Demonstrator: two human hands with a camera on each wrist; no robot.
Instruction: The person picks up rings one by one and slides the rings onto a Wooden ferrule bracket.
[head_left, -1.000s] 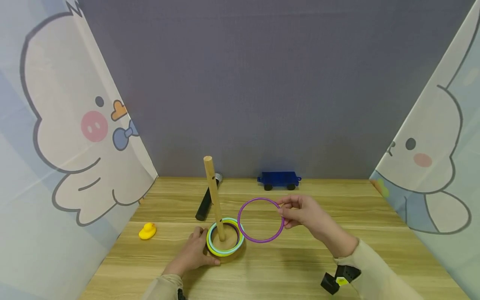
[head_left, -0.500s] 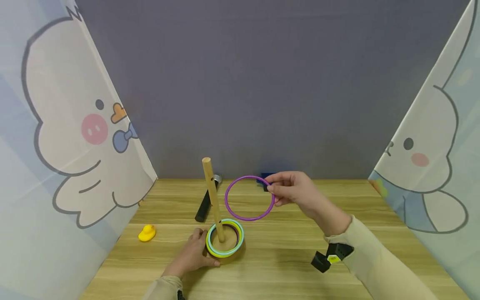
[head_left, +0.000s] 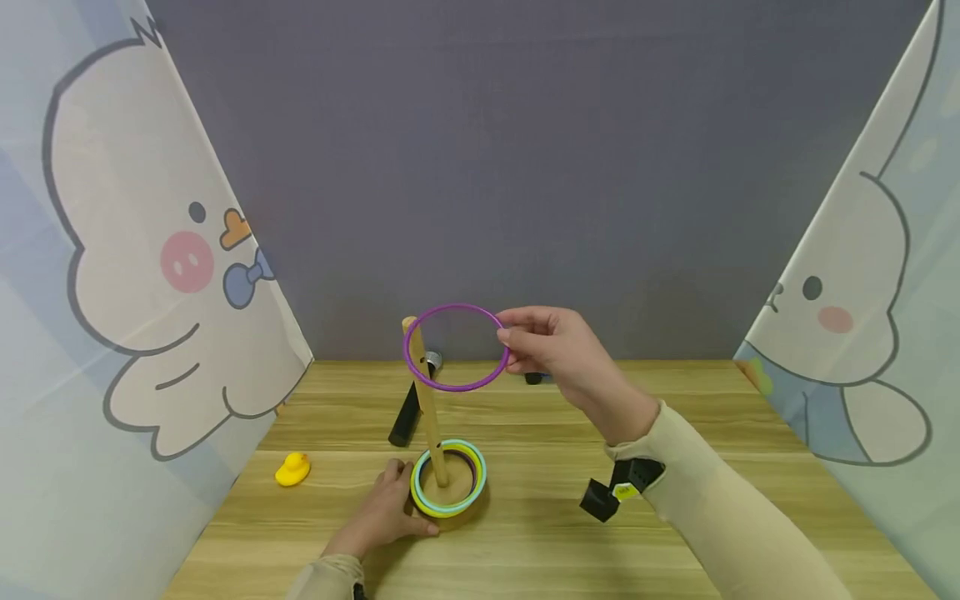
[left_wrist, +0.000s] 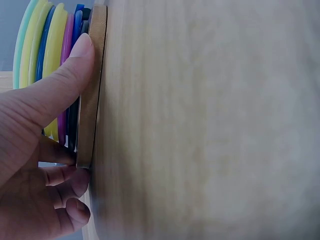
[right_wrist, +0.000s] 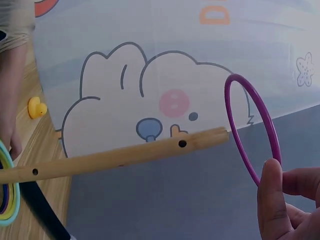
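Note:
My right hand point(head_left: 558, 350) pinches a thin purple ring point(head_left: 453, 388) between thumb and fingers, up by the top of a wooden peg point(head_left: 431, 421). In the right wrist view the ring hangs tilted just past the peg's tip point(right_wrist: 220, 135), apparently not around it. The peg leans slightly on a round wooden base point(left_wrist: 92, 107). Several rings point(head_left: 482, 479) in light blue, yellow, dark blue and purple lie stacked around its foot. My left hand point(head_left: 381, 515) grips the edge of the base, with the thumb across the ring stack's side in the left wrist view.
A yellow rubber duck point(head_left: 292, 469) sits on the table's left. Behind the peg lies a black microphone point(head_left: 406, 417) with a silver head. A blue toy wagon point(head_left: 534, 377) at the back is mostly hidden by my right hand. A grey backdrop point(head_left: 480, 167) closes the far side.
My right hand has raised the purple ring and carried it left, from beside the base to the peg's top. It now covers most of the wagon. The left hand stays in place.

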